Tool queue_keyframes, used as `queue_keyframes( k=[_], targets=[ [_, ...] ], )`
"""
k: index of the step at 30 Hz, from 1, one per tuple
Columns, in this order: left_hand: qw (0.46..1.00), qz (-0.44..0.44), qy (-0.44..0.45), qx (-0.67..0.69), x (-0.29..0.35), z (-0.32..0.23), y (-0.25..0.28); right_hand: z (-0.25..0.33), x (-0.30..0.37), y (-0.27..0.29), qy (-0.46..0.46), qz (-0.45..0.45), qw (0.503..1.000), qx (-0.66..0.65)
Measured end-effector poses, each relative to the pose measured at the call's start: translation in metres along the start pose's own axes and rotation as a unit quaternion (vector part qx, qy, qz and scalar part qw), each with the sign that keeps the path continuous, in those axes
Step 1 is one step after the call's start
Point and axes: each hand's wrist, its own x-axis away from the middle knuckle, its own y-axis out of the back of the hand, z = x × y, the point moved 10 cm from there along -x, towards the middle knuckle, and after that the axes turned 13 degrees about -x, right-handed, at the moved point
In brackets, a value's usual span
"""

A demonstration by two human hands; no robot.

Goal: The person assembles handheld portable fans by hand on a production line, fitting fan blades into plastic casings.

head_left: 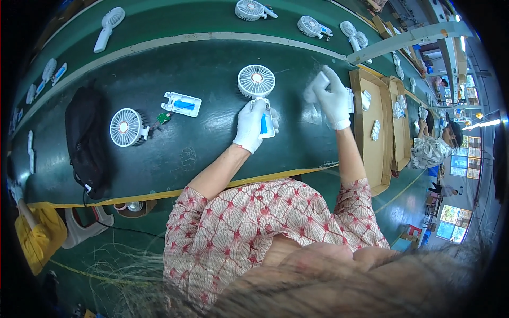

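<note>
While the green work table [212,159] stretches out in front of this person, both gloved hands are busy at its middle. Her left hand [251,126] is curled shut around the handle of a small white handheld fan [256,82], whose round grille head lies flat on the table just beyond the knuckles; a blue part shows in the opened handle between the fingers. To the right of that fan, the right hand [333,98] is raised a little off the table, fingers loosely bent around a white cover piece [316,87] that it pinches at the upper end. Left of the held fan lies an open white handle shell with a blue cell [182,104], and further left another fan head [125,127] with a small green circuit board [164,118] beside it. A black bag [86,140] sits at the far left. Right of the held fan stand shallow cardboard trays [377,153] holding white parts. Beyond it, more fans [310,26] lie along the belt.
</note>
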Motion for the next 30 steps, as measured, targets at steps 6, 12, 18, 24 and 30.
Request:
queue_keyframes(
  k=[6, 12, 18, 24, 30],
  targets=[
    [1.0, -0.006, -0.014, 0.011, -0.002, 0.001, 0.005, 0.033, 0.049, -0.091, -0.313, 0.037, 0.832, -0.457],
    [0.997, 0.011, -0.04, 0.069, -0.005, 0.003, 0.01, 0.022, 0.068, -0.113, -0.347, 0.276, 0.859, -0.255],
    [0.998, -0.013, -0.042, 0.049, -0.007, 0.003, 0.016, 0.049, 0.072, -0.115, -0.27, 0.36, 0.862, -0.232],
    [0.997, -0.034, -0.035, 0.064, -0.008, 0.006, 0.017, 0.059, 0.06, -0.105, -0.198, 0.345, 0.914, -0.081],
    [0.984, 0.071, 0.035, 0.161, 0.001, 0.006, -0.006, 0.106, 0.05, -0.094, -0.075, 0.304, 0.938, 0.147]
  ],
)
